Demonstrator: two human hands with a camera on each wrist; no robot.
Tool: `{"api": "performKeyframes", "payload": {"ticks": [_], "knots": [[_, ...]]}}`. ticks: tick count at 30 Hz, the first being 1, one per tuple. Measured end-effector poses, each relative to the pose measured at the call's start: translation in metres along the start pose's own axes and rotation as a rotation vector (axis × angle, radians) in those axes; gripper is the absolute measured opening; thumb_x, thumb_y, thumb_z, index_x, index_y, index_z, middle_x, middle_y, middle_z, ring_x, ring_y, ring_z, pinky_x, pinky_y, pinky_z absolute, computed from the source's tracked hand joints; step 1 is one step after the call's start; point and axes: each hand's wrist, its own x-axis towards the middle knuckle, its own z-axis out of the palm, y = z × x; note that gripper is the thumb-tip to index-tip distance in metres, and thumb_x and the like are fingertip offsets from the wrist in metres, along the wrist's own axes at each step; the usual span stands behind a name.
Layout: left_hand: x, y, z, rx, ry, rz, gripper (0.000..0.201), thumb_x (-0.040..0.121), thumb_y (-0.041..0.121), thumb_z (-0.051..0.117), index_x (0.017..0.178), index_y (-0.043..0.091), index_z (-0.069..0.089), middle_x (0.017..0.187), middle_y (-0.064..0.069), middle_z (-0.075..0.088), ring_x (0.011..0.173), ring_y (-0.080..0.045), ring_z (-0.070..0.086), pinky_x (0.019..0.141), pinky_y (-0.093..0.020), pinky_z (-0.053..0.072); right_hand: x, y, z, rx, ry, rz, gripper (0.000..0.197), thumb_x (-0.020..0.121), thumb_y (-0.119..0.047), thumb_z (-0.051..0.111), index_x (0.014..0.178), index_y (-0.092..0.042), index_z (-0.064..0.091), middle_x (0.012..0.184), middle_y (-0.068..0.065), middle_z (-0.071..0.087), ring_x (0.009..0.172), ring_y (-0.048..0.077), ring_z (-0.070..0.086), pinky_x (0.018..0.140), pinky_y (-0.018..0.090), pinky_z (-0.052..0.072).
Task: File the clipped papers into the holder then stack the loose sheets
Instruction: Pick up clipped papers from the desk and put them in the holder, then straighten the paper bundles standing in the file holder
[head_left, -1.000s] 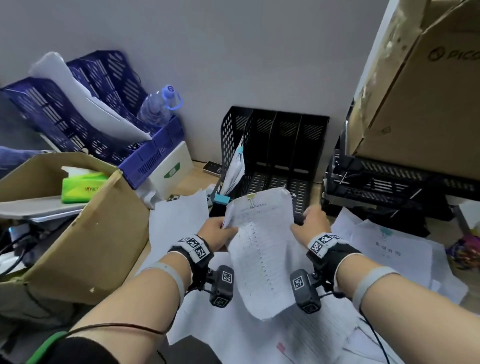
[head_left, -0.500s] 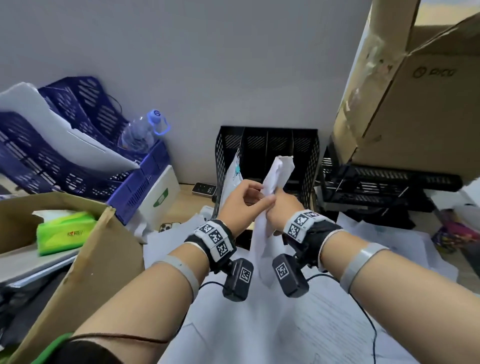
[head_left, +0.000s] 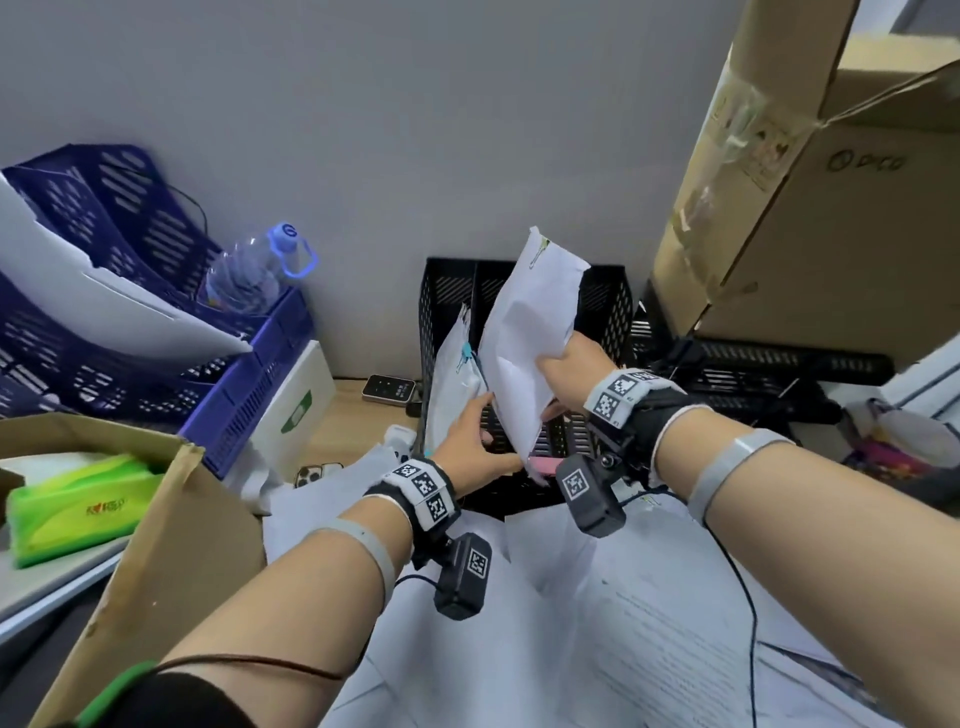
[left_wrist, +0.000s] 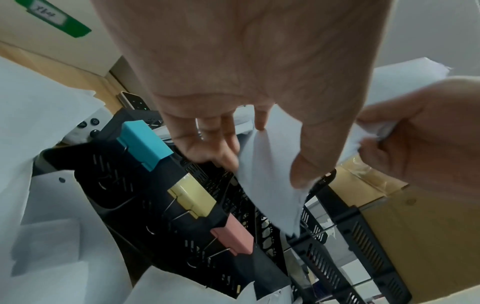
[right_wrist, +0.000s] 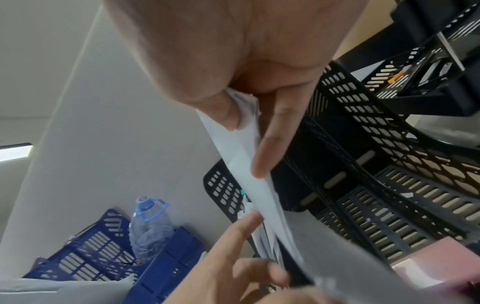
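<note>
Grey wall (head_left: 363, 130) stands behind a wooden desk covered with loose sheets (head_left: 649, 613) at 6 o'clock. At the centre, against the wall, stands the black mesh holder (head_left: 439, 306) with several upright compartments. The right hand (head_left: 569, 371) grips a clipped bundle of papers (head_left: 524, 338) by its right edge, thumb on one side and fingers curled on the other, and holds it upright and tilted over the holder's middle compartments; a green clip (head_left: 540, 248) sits at the top corner of the bundle. The lower corner of the bundle is down between the dividers, but I cannot tell if it touches the floor of the holder. The left hand (head_left: 475, 444) is at 7 o'clock of the bundle, fingers relaxed and a little spread, its fingertips at the lower left edge of the paper. Another clipped set (head_left: 452, 379) leans already in the leftmost compartment. On the front lip of the holder sit three binder clips: teal (left_wrist: 144, 142), yellow (left_wrist: 192, 198) and pink (left_wrist: 232, 236). Blue crates (head_left: 156, 312) with a water bottle (head_left: 254, 275) stand at 9 o'clock, a cardboard box (head_left: 831, 208) at 2 o'clock.
</note>
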Motion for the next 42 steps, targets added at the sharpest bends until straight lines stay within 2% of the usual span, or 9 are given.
{"api": "performKeyframes", "payload": {"ticks": [3,7,10,16,20,26,32,38,42], "knots": [[0.009,-0.001,0.000,-0.008,0.020,0.052,0.115,0.065,0.050,0.084,0.155,0.028,0.015,0.150,0.003,0.040,0.134,-0.017,0.044,0.108,-0.032,0.039,0.011,0.002,0.013,0.032,0.027,0.101,0.032,0.092,-0.011,0.044,0.120,0.000,0.056,0.112,0.021,0.063,0.090,0.041,0.070,0.070,0.046,0.063],[0.027,0.001,0.000,0.130,0.127,0.020,0.084,0.088,0.029,0.065,0.154,0.040,0.016,0.129,-0.015,0.063,0.095,-0.027,0.066,0.083,-0.033,0.054,0.020,0.000,0.024,-0.007,-0.062,0.118,0.031,0.092,-0.018,0.057,0.120,-0.003,0.056,0.120,0.021,0.061,0.102,0.037,0.067,0.082,0.045,0.060],[0.039,-0.001,0.000,0.135,0.181,-0.063,0.068,0.092,0.020,0.047,0.149,0.049,0.025,0.115,-0.007,0.067,0.082,-0.026,0.068,0.071,-0.032,0.058,0.031,-0.005,0.019,0.193,-0.002,0.118,0.022,0.091,-0.021,0.051,0.112,-0.015,0.058,0.104,0.009,0.066,0.083,0.032,0.073,0.063,0.042,0.062],[0.054,-0.007,0.003,0.127,0.156,-0.034,0.066,0.095,0.025,0.052,0.152,0.042,0.025,0.120,-0.010,0.067,0.073,-0.018,0.064,0.070,-0.025,0.049,0.052,-0.007,0.013,0.264,0.110,0.084,0.022,0.087,-0.006,0.052,0.065,-0.007,0.057,0.064,0.007,0.059,0.066,0.025,0.076,0.065,0.036,0.062],[0.056,-0.012,0.012,0.101,0.145,-0.012,0.077,0.090,0.024,0.061,0.153,0.037,0.020,0.088,0.000,0.068,0.082,-0.017,0.064,0.080,-0.033,0.053,0.048,0.012,0.026,0.217,0.011,0.126,0.019,0.087,-0.003,0.054,0.069,-0.010,0.051,0.068,0.014,0.065,0.071,0.031,0.076,0.071,0.043,0.062],[0.042,-0.006,0.043,-0.006,0.249,0.018,0.028,0.085,0.017,0.064,0.103,0.028,0.045,0.067,0.002,0.054,0.063,-0.017,0.056,0.063,-0.031,0.050,0.024,0.049,0.015,0.208,-0.162,0.194,0.009,0.090,-0.009,0.053,0.084,-0.006,0.058,0.095,0.023,0.071,0.082,0.036,0.074,0.070,0.044,0.061],[0.023,-0.010,0.107,-0.011,-0.147,-0.172,0.016,0.089,0.023,0.067,0.074,0.018,0.063,0.073,-0.005,0.066,0.063,-0.020,0.066,0.069,-0.037,0.058,-0.018,0.148,-0.033,0.197,-0.137,0.371,0.020,0.089,-0.005,0.048,0.073,-0.010,0.060,0.080,0.014,0.064,0.051,0.017,0.057,0.048,0.024,0.042],[-0.011,-0.042,0.163,0.404,-0.526,-0.389,0.025,0.086,0.031,0.073,0.095,0.007,0.068,0.091,-0.012,0.076,0.076,-0.024,0.069,0.079,-0.038,0.059,-0.077,0.257,-0.054,-0.071,-0.211,0.601,0.005,0.092,-0.019,0.059,0.089,-0.015,0.057,0.092,0.006,0.056,0.093,0.027,0.058,0.079,0.044,0.057],[-0.028,-0.054,0.191,0.498,-0.483,-0.343,0.030,0.082,0.024,0.075,0.077,0.015,0.047,0.073,-0.001,0.055,0.076,-0.023,0.056,0.074,-0.034,0.055,-0.091,0.295,-0.050,-0.110,-0.239,0.617,0.022,0.089,-0.021,0.063,0.109,-0.012,0.058,0.102,0.006,0.057,0.097,0.026,0.053,0.088,0.046,0.054]]}}
